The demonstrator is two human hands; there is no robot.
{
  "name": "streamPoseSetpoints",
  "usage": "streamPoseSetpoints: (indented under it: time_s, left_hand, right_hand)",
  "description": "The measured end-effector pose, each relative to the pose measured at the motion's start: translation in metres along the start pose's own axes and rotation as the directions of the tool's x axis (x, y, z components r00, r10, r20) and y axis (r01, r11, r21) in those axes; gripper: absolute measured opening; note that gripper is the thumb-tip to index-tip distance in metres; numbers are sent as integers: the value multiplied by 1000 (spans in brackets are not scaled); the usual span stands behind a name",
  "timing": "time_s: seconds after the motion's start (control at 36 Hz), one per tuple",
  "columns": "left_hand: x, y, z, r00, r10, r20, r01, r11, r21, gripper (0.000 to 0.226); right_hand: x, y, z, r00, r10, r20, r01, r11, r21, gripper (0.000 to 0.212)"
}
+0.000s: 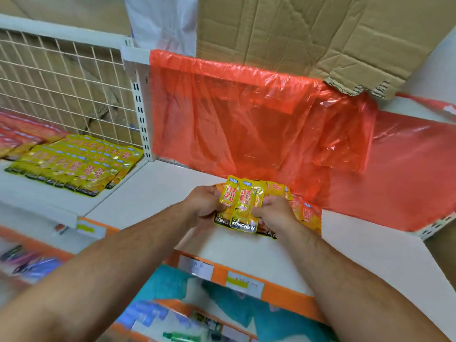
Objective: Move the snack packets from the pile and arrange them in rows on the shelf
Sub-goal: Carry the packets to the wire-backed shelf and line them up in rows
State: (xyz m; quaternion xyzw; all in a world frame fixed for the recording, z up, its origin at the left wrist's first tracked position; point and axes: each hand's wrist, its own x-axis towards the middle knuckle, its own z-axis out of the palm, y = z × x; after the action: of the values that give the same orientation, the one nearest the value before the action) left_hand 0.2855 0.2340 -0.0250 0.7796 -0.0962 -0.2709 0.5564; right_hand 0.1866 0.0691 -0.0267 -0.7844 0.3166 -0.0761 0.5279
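— Yellow foil, glossy; how do those KONCHEW snack packets handle?

— Light and limp, I judge, and slick enough to slide off one another. Both my hands are closed on the fanned bunch: my left hand pinches its left edge, my right hand its right.

— Where is the bunch?

— Just above the white shelf, right in front of the red plastic bag. Finished rows lie well left of that bag.

— Best hold?

— By the flat sealed edges, I think, not the soft middle.

Bright, even light; edges bowed; lower corners blurred.
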Motion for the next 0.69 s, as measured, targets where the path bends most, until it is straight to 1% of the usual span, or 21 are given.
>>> streamPoseSetpoints:
  time_s: [0.06,0.14,0.25,0.44,0.56,0.69]
  left_hand:
    - [-24,-8,-7,999,-28,-37,27,999,-35,35]
    - [-55,-22,-21,992,-70,-101,63,995,-74,37]
    - [-91,-38,-40,975,-100,-198,84,993,-87,36]
    - [-136,-62,-82,927,-138,-350,108,989,-105,37]
    - [-149,-75,-106,912,-162,-376,113,983,-147,33]
    - [-152,-89,-146,891,-196,-408,124,972,-197,33]
  right_hand:
    - [-13,-1,8,998,-20,57,20,1000,-2,38]
    - [-31,-1,24,993,-57,99,56,998,11,42]
    - [-51,-5,50,982,-110,155,104,993,51,43]
    - [-78,-20,98,949,-139,285,124,990,70,43]
    - [-87,-31,124,934,-135,330,129,991,41,32]
    - [-91,-53,164,918,-136,371,133,991,33,35]
